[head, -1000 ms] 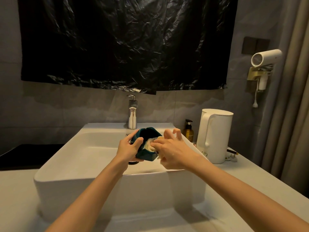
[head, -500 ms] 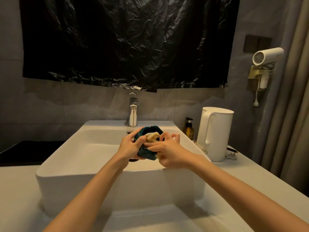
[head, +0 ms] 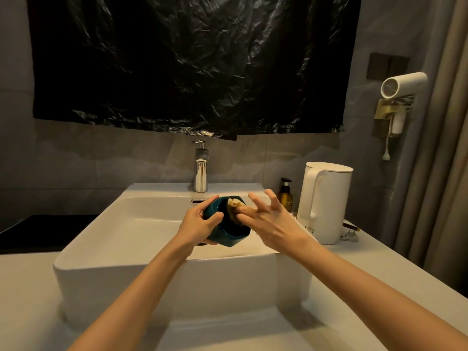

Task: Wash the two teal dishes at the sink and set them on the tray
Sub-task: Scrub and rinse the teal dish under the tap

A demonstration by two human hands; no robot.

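Two hands meet over the white rectangular ceramic sink (head: 152, 262). The left hand (head: 196, 225) grips the dark teal faceted dish (head: 228, 236), tilted above the basin. The right hand (head: 271, 221) presses a pale yellowish sponge (head: 234, 204) inside it, other fingers splayed.

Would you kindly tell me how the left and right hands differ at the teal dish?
The left hand grips the teal dish with curled fingers; the right hand presses a pale sponge into it. The left hand's fingers wrap the rim, the right hand's are spread. Both are above the sink.
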